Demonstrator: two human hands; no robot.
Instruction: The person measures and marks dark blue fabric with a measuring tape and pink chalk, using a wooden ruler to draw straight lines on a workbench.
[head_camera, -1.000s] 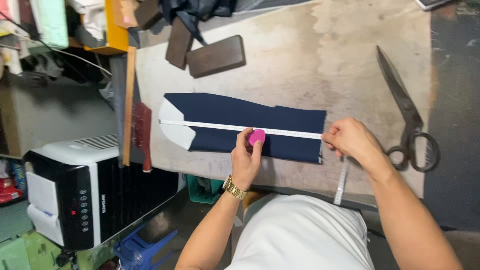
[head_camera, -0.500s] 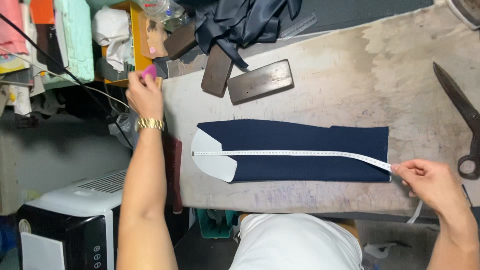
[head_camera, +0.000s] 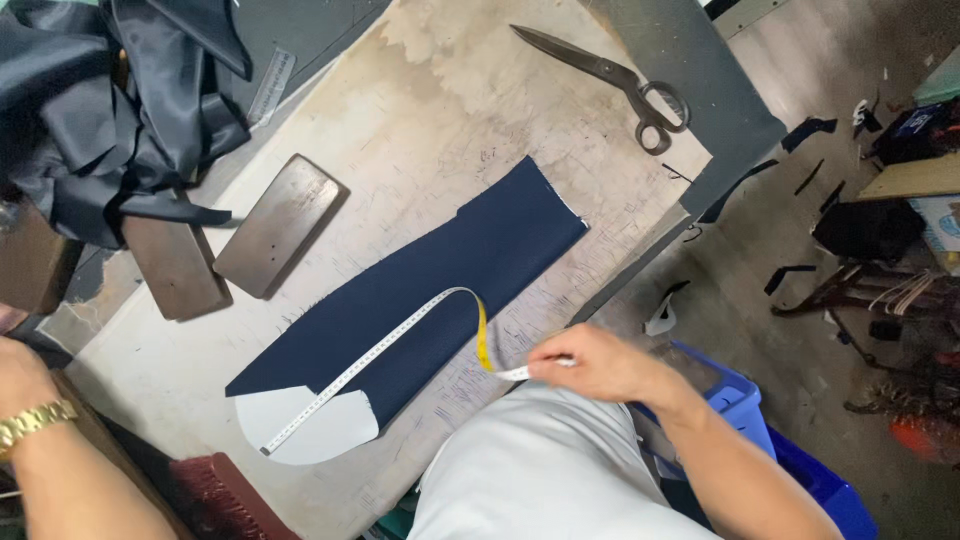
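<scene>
**Tape looped over navy fabric piece**

Measuring tape (head_camera: 390, 345): white w/ yellow underside, runs diagonally across navy fabric piece (head_camera: 440, 290), arching up near its mid, far end on the white lining tip (head_camera: 310, 425). Right hand (head_camera: 590, 362) pinches tape's near end at the worktable (head_camera: 440, 110) edge. Left hand (head_camera: 20, 375) at frame's left edge, gold watch (head_camera: 35, 422); grip can't tell. Scissors (head_camera: 615, 80) and two wooden blocks (head_camera: 235, 235) lie apart.

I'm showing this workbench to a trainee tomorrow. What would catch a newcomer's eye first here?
First, the long navy cloth piece lying slantwise across the middle of the worn table, with a white patch at its lower left end. A tape measure runs along it and loops up to the right hand, which pinches its end at the table's near edge. Big dark scissors lie at the top right, apart from the cloth.
</scene>
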